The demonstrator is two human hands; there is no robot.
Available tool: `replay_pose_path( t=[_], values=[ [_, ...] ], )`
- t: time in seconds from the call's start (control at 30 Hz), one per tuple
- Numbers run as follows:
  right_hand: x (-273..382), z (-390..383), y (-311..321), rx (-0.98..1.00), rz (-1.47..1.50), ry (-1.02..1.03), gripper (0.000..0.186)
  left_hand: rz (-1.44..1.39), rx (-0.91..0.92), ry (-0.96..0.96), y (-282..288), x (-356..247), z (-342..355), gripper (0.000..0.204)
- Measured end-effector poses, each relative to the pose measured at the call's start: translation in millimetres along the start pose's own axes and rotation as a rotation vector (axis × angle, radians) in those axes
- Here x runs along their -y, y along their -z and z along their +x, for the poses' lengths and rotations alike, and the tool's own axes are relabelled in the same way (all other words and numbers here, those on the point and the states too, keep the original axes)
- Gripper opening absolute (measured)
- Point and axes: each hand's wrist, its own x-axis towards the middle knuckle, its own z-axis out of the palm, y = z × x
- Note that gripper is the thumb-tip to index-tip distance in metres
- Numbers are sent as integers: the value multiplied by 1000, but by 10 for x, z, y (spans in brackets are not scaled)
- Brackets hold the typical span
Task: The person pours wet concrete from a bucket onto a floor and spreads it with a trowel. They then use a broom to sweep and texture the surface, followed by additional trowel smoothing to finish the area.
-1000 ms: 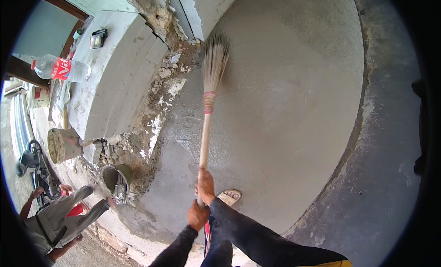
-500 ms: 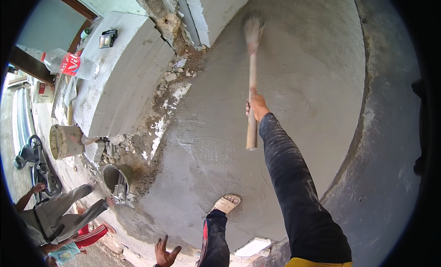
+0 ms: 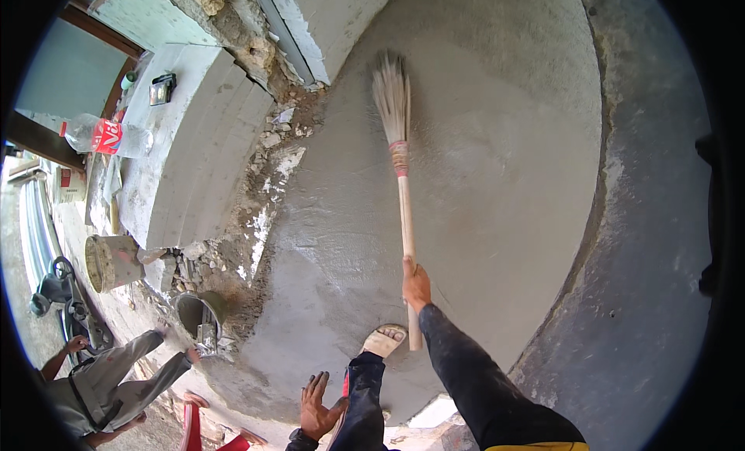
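Note:
My right hand grips the pale wooden handle of a straw broom, its bristles resting on grey cement with a smeared, damp-looking surface. The broom points away from me, with the red-bound neck above my hand. My left hand is off the broom at the lower edge, fingers spread, holding nothing, beside my leg and sandalled foot.
At left are a concrete step with a plastic bottle, rubble, two buckets, a motorbike and other people's legs. A wall corner stands at top; darker floor lies right.
My left hand has let go of the handle and dropped to the lower edge. My right hand carried the broom forward and right, then drew it back toward me.

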Motion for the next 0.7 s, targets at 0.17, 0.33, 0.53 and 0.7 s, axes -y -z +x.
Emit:
replay_pose_path(
  t=[0.17,0.33,0.53,0.7],
  values=[
    [-529,-559,61,-59,-144,34,75,-27,-8,52,141,168,-119,82],
    [-283,-1277,328,-21,-1,41,70,40,-49,148,413,539,-418,78],
    [942,-132,-157,110,287,199,74,14,-15,190,418,651,-403,77],
    [503,9,-542,58,61,104,80,-6,-26,200,512,516,-296,77]
  ],
)
